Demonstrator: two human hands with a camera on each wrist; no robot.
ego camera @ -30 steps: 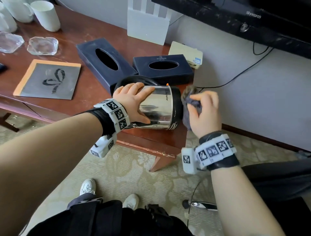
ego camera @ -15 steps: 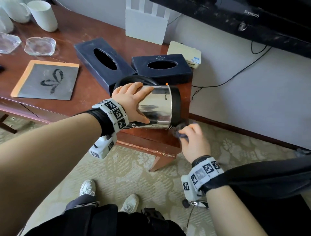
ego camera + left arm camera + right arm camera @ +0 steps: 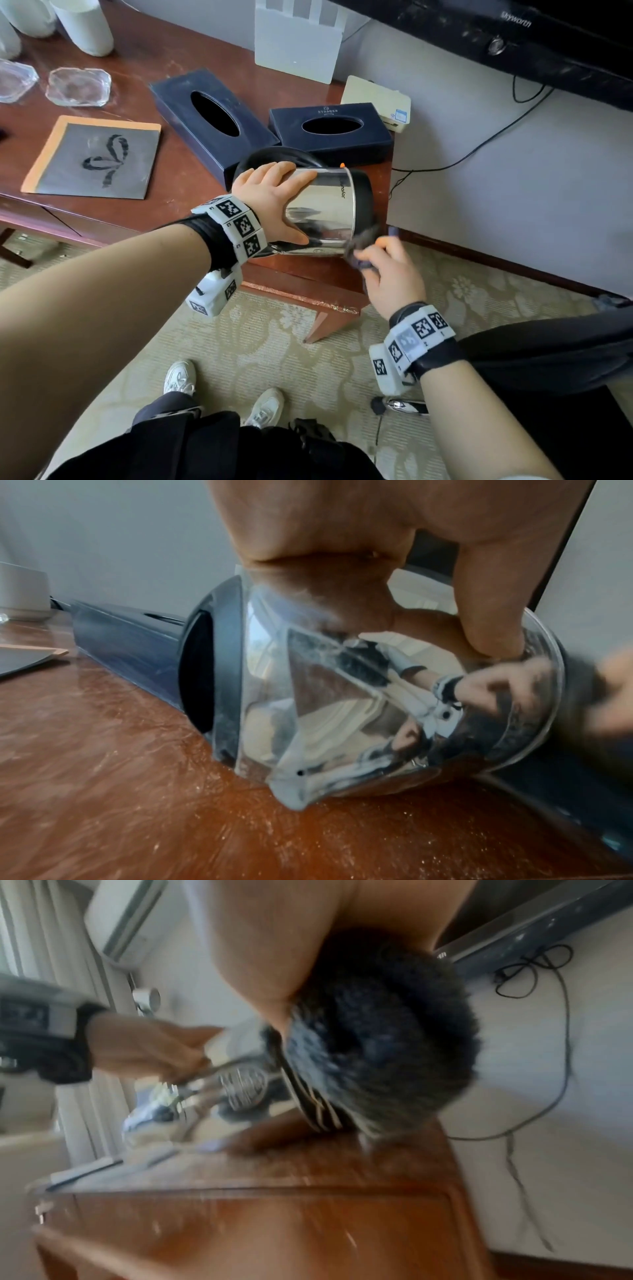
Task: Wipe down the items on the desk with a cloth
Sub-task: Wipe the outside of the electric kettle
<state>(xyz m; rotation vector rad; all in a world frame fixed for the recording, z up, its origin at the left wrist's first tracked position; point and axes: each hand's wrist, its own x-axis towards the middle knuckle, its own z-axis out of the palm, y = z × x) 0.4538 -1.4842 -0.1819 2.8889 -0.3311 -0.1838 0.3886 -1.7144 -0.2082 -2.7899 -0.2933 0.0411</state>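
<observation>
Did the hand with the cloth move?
Yes. The right hand with the cloth dropped from beside the kettle's base to its lower edge.

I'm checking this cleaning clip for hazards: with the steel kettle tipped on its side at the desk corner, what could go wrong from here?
1. The shiny steel kettle lies on its side at the corner of the brown wooden desk, steadied only by the left hand; a hard wipe might roll it off.
2. The right hand rubs the dark fluffy cloth at the kettle's black base end, possibly pushing it into the dark blue tissue box.

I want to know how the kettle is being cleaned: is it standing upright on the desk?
No, the kettle lies tipped on its side on the desk.
</observation>
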